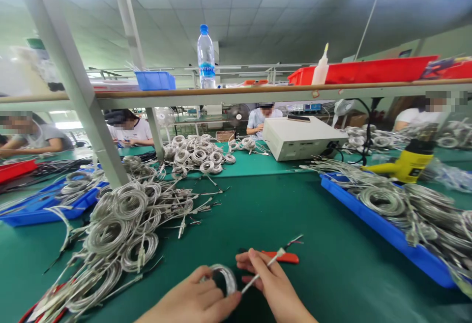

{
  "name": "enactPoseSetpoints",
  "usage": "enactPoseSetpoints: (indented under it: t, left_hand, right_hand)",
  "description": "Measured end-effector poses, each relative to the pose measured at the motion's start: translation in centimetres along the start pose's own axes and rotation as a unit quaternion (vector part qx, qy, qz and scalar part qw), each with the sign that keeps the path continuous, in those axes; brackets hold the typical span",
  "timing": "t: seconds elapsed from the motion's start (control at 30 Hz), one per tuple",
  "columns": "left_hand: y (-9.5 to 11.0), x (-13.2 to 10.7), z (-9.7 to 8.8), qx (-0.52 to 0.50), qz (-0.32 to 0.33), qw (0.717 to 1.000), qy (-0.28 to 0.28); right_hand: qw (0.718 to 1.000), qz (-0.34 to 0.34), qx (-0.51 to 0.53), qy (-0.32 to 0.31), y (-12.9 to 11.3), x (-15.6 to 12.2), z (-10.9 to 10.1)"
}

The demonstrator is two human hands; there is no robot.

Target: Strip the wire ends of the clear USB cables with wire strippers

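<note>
My left hand (193, 298) is closed round a small coil of grey cable (225, 278) at the bottom middle. My right hand (271, 283) pinches the free end of that cable (275, 260), which runs up and right to bare wire tips (297, 239). Just beyond my right fingers a red-handled tool (285, 257) lies on the green mat (280, 215). A big heap of coiled grey cables (121, 224) lies to my left.
A blue tray (383, 227) of coiled cables sits at the right, with a yellow heat gun (407, 165) behind it. A beige box device (300, 138) stands at the back. A slanted frame post (84, 102) rises at the left. A water bottle (206, 57) stands on the shelf. Other people sit at far benches.
</note>
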State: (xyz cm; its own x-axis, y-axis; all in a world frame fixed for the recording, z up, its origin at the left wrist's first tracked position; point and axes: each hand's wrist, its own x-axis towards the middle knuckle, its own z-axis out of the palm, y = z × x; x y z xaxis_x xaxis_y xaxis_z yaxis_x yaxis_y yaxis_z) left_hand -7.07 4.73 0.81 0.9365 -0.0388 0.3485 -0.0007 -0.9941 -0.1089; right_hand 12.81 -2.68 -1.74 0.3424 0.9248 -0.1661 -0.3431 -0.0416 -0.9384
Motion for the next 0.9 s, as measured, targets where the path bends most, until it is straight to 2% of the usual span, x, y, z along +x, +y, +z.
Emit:
enactPoseSetpoints:
  t: [0.07, 0.13, 0.27, 0.37, 0.4, 0.47, 0.5, 0.53, 0.6, 0.7, 0.77, 0.83, 0.9]
  left_hand:
    - [-0.8, -1.4, -1.0, -0.023, -0.048, 0.998, -0.028]
    - [-1.8, -2.7, -1.5, -0.031, -0.065, 0.996, -0.048]
    - [-3.2, -4.1, -1.3, -0.010, -0.046, 0.996, -0.080]
    - [-2.7, -3.2, -1.2, -0.037, -0.042, 0.996, -0.071]
    - [-2.4, -2.4, -1.3, -0.059, -0.065, 0.995, -0.051]
    - [-1.5, 0.1, -1.5, -0.127, -0.155, 0.980, 0.011]
    - [-1.1, 1.6, -1.5, -0.177, -0.218, 0.959, 0.048]
    - [-0.7, 3.3, -1.5, -0.244, -0.286, 0.923, 0.085]
    - [-0.1, 6.4, -1.0, -0.394, -0.365, 0.832, 0.136]
    - [0.3, 9.6, 0.7, -0.586, -0.400, 0.684, 0.170]
    - [0.4, 10.2, 2.1, -0.662, -0.406, 0.596, 0.203]
    - [0.3, 10.0, 3.2, -0.700, -0.414, 0.537, 0.226]
    - [0.3, 9.4, 3.7, -0.716, -0.418, 0.510, 0.229]
  right_hand:
    - [1.000, -0.015, -0.026, 0.000, -0.4, -0.1, 0.0]
    - [0.999, -0.004, -0.033, -0.029, -0.6, -0.1, 0.2]
    - [0.997, 0.017, 0.033, -0.065, -0.7, -0.5, 0.8]
    - [0.997, 0.017, 0.056, -0.057, -0.6, -0.8, 1.1]
    - [0.996, 0.014, 0.060, -0.058, -0.6, -0.8, 1.1]
    - [0.996, 0.002, 0.060, -0.064, -0.7, -0.8, 1.1]
    - [0.996, -0.007, 0.057, -0.067, -0.8, -0.8, 1.0]
    - [0.996, -0.017, 0.053, -0.069, -1.0, -0.7, 0.9]
    - [0.996, -0.040, 0.043, -0.066, -1.4, -0.5, 0.7]
    - [0.996, -0.060, 0.020, -0.062, -2.0, -0.3, 0.2]
    - [0.996, -0.056, -0.004, -0.072, -2.1, -0.2, 0.0]
    - [0.995, -0.045, -0.026, -0.086, -2.0, -0.1, 0.0]
    - [0.994, -0.036, -0.046, -0.091, -1.7, -0.1, 0.0]
